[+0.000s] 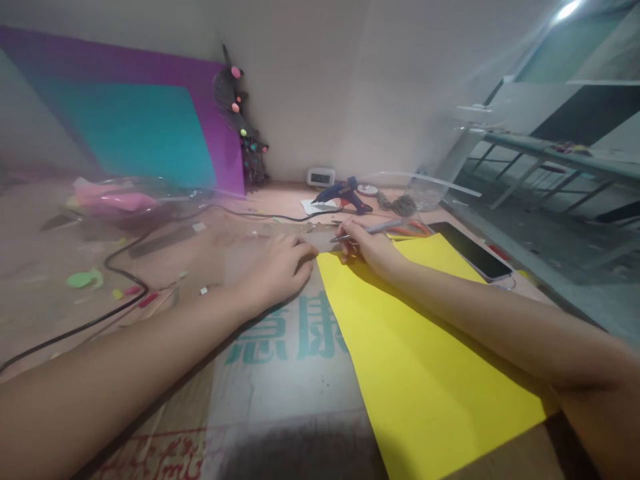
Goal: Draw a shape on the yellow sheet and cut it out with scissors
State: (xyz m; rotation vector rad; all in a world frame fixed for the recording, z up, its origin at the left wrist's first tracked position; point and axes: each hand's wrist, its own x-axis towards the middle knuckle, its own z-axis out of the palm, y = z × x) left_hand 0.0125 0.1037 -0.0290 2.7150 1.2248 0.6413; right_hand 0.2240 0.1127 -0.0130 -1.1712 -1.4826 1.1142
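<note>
A sheet of yellow paper lies slanted on the printed cardboard. My right hand is closed round a grey pen, whose tip points left, just beyond the paper's far left corner. From this view I cannot tell whether the tip touches the surface. My left hand rests palm down on the cardboard, its fingers stretched towards that same corner and slightly bent. Nothing shows in its grasp. My right forearm crosses over the yellow sheet and hides part of it.
Behind the hands are a blue glue gun with its black cord, and a small white digital clock. A phone lies right of the paper. Scraps and a pink bundle are at left; a purple and teal board leans on the wall.
</note>
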